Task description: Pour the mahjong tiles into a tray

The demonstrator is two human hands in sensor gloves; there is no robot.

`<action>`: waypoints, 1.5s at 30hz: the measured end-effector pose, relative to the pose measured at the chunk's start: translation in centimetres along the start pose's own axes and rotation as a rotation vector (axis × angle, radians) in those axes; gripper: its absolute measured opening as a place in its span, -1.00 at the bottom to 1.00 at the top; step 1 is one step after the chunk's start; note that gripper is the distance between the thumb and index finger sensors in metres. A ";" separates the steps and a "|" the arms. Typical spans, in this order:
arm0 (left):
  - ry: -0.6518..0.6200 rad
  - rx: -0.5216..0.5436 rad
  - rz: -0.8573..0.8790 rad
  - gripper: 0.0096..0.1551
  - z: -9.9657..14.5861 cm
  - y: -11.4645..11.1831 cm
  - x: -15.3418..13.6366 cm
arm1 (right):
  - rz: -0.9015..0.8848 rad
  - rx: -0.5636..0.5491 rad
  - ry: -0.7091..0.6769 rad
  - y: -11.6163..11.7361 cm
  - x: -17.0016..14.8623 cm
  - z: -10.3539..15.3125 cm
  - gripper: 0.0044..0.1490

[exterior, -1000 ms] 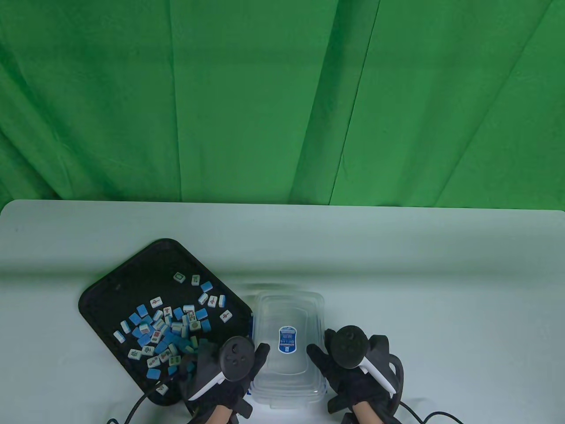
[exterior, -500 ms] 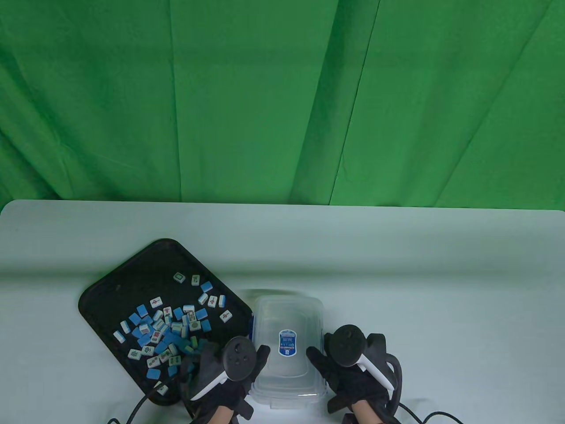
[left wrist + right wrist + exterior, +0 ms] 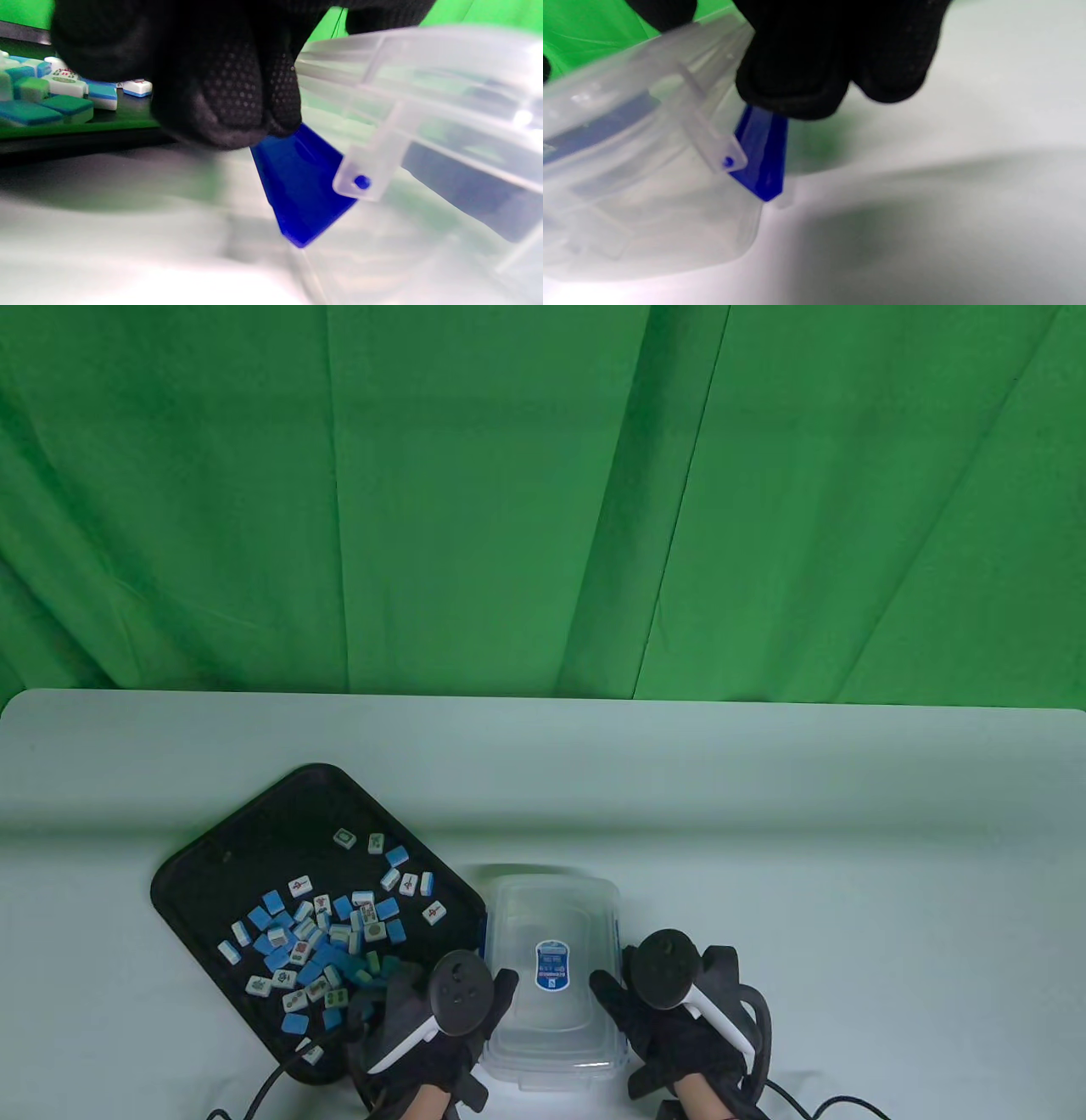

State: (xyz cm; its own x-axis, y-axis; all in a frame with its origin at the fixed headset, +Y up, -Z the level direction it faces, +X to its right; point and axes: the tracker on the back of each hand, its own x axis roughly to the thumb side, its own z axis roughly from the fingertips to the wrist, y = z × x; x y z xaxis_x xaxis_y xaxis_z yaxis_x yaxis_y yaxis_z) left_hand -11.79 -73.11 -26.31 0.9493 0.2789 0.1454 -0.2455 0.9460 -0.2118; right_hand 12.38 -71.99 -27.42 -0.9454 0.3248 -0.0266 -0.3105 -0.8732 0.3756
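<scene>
A clear plastic container [image 3: 551,916] with a blue-and-white label and blue side latches sits just right of the black tray [image 3: 254,831]. It holds no tiles. Several blue-and-white mahjong tiles [image 3: 322,933] lie scattered in the tray. My left hand [image 3: 475,1001] grips the container's left side and my right hand [image 3: 628,993] grips its right side. In the left wrist view my fingers [image 3: 229,97] press at the blue latch [image 3: 301,190] under the container's rim [image 3: 424,84]. In the right wrist view my fingers [image 3: 806,63] sit over the other blue latch [image 3: 763,152].
The pale table [image 3: 764,814] stretches to the right and behind the container. A green curtain [image 3: 543,500] hangs behind the table. Glove cables [image 3: 254,1086] trail off the near edge. The tray's right rim lies close to the container's left wall.
The container has shifted slightly toward the near edge between my hands. Both hands keep their grip on its sides. The tiles in the tray have not moved.
</scene>
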 end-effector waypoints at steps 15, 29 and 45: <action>0.005 -0.005 0.012 -0.20 0.0 -0.1 0.0 | 0.004 -0.002 0.003 0.1 0.0 -0.1 -0.08; 0.000 -0.004 0.001 -0.22 0.1 0.2 0.0 | 0.001 0.011 -0.006 0.0 -0.2 0.0 -0.07; 0.196 -0.202 0.232 -0.02 -0.3 -0.9 -2.5 | 0.337 -0.375 -0.148 1.3 4.0 2.5 -0.11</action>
State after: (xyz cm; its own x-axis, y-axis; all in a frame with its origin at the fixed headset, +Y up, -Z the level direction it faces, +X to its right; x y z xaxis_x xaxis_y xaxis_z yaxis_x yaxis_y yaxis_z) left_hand -13.88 -74.67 -26.75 0.8973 0.4268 -0.1125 -0.4334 0.8039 -0.4072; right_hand 8.44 -70.88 -24.74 -0.9834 0.0279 0.1794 -0.0315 -0.9994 -0.0169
